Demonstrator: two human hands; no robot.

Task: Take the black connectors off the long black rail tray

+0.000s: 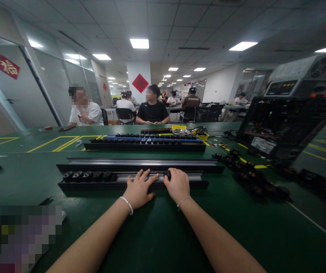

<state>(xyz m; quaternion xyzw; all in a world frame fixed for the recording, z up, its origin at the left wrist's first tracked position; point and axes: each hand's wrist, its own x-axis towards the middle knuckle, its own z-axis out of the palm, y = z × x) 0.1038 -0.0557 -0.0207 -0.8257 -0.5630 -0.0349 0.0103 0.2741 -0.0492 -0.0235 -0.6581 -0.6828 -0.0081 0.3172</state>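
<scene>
Step, apparently: seating socket (167,174) in rail (100,185); left hand (139,191) flat, open, steadying rail; right hand (178,185) closed around socket; next likely needs straight pressure

- Table (163,227): green mat, yellow lines.
- Near rail (94,185): front centre, flat on mat.
- Second rail (140,163): just behind, parallel.
- Far strip (144,146): further back, parallel.
- Black parts (253,182): loose heap right of rails.
- Open case (287,129): far right.
- Yellow tray (204,135): right of far strip.
</scene>
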